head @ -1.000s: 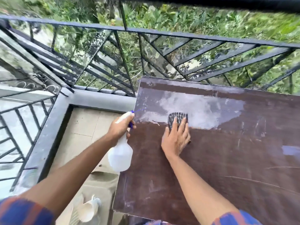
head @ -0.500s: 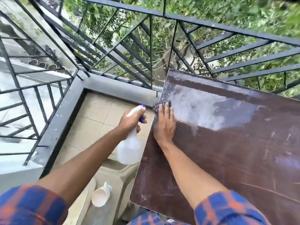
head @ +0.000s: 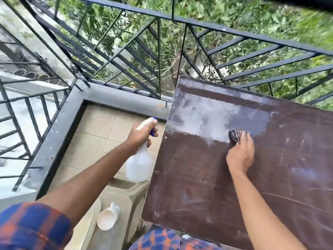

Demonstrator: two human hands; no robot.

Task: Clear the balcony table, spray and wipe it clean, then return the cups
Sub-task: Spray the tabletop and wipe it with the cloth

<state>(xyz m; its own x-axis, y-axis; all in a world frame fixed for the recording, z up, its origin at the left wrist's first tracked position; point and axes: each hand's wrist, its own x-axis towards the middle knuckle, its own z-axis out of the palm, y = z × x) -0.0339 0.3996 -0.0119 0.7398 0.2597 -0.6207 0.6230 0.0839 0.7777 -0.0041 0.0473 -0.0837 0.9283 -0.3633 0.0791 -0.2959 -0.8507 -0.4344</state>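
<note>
The left hand is gripping a spray bottle; the right hand, laid flat, is pressing a striped cloth onto the counter.

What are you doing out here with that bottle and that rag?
A person is cleaning the brown balcony table. Their left hand holds a white spray bottle just off the table's left edge. Their right hand presses a striped cloth onto the tabletop at the edge of a wet, whitish patch. No cups are on the table; one white cup sits on a beige plastic chair beside it, not yet put back.
</note>
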